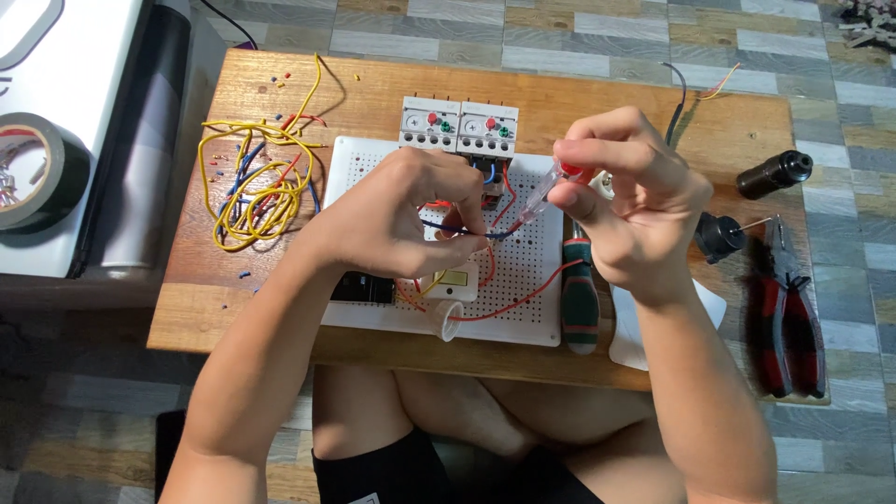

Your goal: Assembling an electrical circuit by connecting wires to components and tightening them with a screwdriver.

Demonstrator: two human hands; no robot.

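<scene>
The left hand (397, 219) rests on the white perforated mounting board (537, 317), fingers curled shut around a dark blue wire (467, 231) at the board's centre. The right hand (630, 201) pinches a clear-handled tester screwdriver (539, 198) between thumb and fingertips, tip angled down-left to the wire end. Two grey overload relays (457, 126) sit at the board's far edge. A red wire (523, 301) loops across the near part. A green-handled screwdriver (580, 294) lies just right of the board, red-handled pliers (789, 313) farther right, yellow wire coil (252, 191) left.
</scene>
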